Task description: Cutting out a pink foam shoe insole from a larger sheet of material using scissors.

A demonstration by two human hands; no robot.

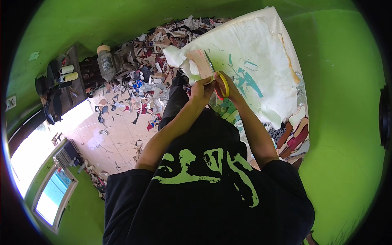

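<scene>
My left hand (200, 90) is closed on the lower end of a beige-pink piece of sheet material (199, 62), with faint marks along its upper part. Beside it, my right hand (231, 87) grips a pair of scissors (224, 84) by yellow and orange handles. The blades point away from me along the right edge of the piece; whether they touch it I cannot tell. Under both lies a large white sheet (265, 49), strewn with green scraps (250, 81) to the right of my hands.
A heap of mixed offcuts (159, 45) lies beyond and left, spilling over the tiled floor (118, 134). A capped jar (106, 64) and thread spools (68, 76) stand at the left. Stacked cut pieces (297, 134) sit at right, near a green wall (343, 102).
</scene>
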